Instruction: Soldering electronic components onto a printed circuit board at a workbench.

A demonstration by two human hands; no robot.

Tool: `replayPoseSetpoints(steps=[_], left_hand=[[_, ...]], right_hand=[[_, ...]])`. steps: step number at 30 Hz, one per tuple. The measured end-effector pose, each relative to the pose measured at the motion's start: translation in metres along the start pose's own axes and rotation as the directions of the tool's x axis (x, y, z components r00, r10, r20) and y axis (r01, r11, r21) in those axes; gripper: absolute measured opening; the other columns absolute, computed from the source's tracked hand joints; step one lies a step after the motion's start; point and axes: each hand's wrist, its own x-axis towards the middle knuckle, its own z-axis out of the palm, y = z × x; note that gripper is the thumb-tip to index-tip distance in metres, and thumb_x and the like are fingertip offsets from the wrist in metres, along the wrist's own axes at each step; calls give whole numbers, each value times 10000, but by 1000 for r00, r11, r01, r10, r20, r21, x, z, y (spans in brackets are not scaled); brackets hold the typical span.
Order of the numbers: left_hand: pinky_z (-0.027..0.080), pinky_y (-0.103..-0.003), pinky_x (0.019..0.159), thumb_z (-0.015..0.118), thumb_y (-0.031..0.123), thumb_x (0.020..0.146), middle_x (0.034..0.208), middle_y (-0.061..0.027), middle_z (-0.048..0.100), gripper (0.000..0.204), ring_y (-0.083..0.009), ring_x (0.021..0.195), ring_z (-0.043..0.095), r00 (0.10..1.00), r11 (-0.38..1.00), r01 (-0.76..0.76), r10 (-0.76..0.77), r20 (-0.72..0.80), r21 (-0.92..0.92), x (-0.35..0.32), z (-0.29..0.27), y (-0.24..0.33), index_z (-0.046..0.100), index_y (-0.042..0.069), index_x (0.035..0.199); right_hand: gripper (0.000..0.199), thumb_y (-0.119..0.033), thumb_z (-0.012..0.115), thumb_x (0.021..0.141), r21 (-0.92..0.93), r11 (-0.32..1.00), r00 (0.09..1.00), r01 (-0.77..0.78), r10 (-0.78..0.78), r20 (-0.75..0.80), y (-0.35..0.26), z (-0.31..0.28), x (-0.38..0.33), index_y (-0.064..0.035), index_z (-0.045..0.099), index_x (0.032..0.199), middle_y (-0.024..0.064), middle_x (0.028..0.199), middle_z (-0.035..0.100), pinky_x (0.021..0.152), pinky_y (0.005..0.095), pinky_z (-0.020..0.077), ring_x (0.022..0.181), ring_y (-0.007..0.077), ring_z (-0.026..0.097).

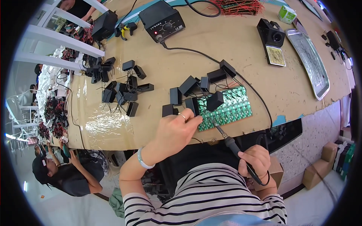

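Observation:
My right hand (255, 162) is wrapped round the handle of a soldering iron (234, 146). The iron's tip points up and left, at the near edge of a green circuit board (230, 115); whether it touches is too small to tell. My left hand (178, 128) is closed in a pinch at the board's left edge, and what its fingertips hold is hidden. Right beside those fingers are small black boxes (191, 106) with thin dark wires. Another black box (215, 101) lies on top of the board. More boxes (187, 86) line its far left side.
A soldering station (162, 22) stands at the back, its cable crossing the table to the right. Loose black boxes (130, 90) lie to the left. An iron stand with sponge (272, 41) and a metal tray (310, 62) are at right. Another person (71, 173) is at far left.

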Motion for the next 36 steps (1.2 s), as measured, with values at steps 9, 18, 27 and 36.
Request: replayPoseSetpoints(steps=[9, 18, 27, 36], left_hand=[[486, -320, 535, 725, 68, 765, 864, -35, 533, 262, -171, 566, 588, 998, 991, -48, 52, -30, 129, 2, 10, 3, 701, 42, 1025], [484, -317, 530, 732, 71, 760, 887, -32, 549, 283, -169, 562, 591, 999, 995, -41, 43, -21, 88, 2, 8, 0, 715, 43, 1041], [482, -317, 541, 727, 72, 774, 894, -43, 544, 251, -173, 578, 592, 999, 996, -39, 39, -10, 80, 3, 10, 0, 708, 28, 1021], [481, -324, 536, 698, 59, 788, 902, -61, 530, 218, -183, 575, 581, 999, 995, -48, 48, 1, 86, 6, 9, 2, 687, 16, 1002]], right_hand=[[303, 42, 708, 695, 36, 999, 1000, -2, 2, 19, 8, 7, 2, 0, 711, 996, 59, 747, 652, 572, 308, 534, 603, 216, 633], [236, 39, 691, 725, 33, 999, 1000, -1, 0, 17, 8, 10, 6, 0, 699, 957, 70, 724, 648, 563, 316, 536, 582, 223, 630], [184, 26, 676, 734, 2, 1000, 1000, 1, -1, 30, 6, 11, 9, -3, 694, 915, 71, 699, 643, 549, 324, 534, 558, 231, 630], [235, 50, 700, 713, -24, 999, 995, 44, -42, 89, 2, 7, 8, -2, 697, 943, 58, 732, 638, 550, 307, 523, 586, 214, 631]])
